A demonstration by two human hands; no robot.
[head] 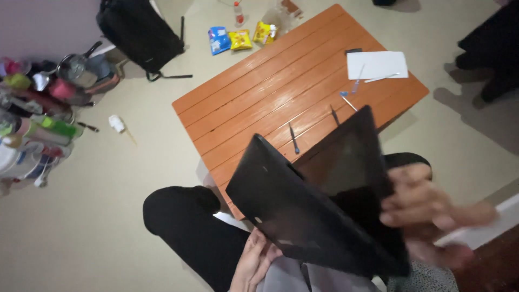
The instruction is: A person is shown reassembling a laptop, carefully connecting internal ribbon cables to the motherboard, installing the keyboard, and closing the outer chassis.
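I hold a black laptop half open over my lap, its dark screen tilted up toward the table. My left hand supports the base from below at its near corner. My right hand, blurred, grips the right edge where lid and base meet. My knees in black trousers show beneath the laptop.
A low orange slatted table stands in front with a white paper sheet, pens and small tools. Snack packets and a black backpack lie on the floor beyond. Kitchenware and bottles crowd the left.
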